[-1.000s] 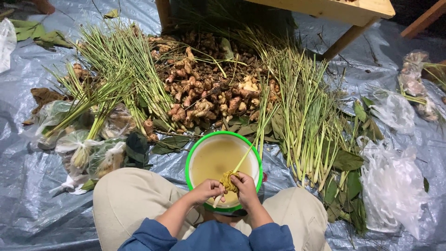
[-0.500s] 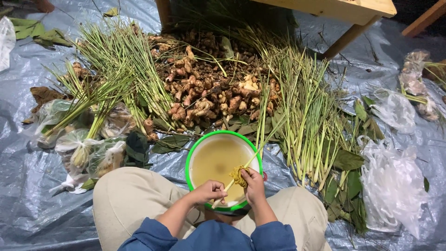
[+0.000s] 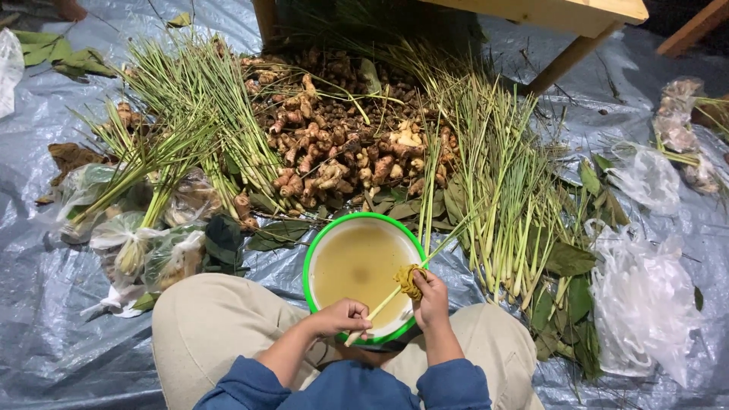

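Note:
A green-rimmed white basin (image 3: 313,250) of murky yellowish water sits between my knees. Over its near edge my left hand (image 3: 343,316) grips the thick end of a lemongrass stalk (image 3: 383,304). My right hand (image 3: 431,296) holds a yellow scrub pad (image 3: 409,279) pressed against that stalk, higher up along it. The stalk's green top slants up to the right, out over the rim.
Lemongrass bundles lie at left (image 3: 182,114) and right (image 3: 497,190) of a heap of ginger-like roots (image 3: 342,144). Plastic bags sit at left (image 3: 144,243) and right (image 3: 645,296) on a blue-grey tarp (image 3: 45,304). A wooden table leg (image 3: 566,61) stands behind.
My right hand with the scrub pad has slid up and to the right along the stalk, away from my left hand, which has stayed at the basin's near edge.

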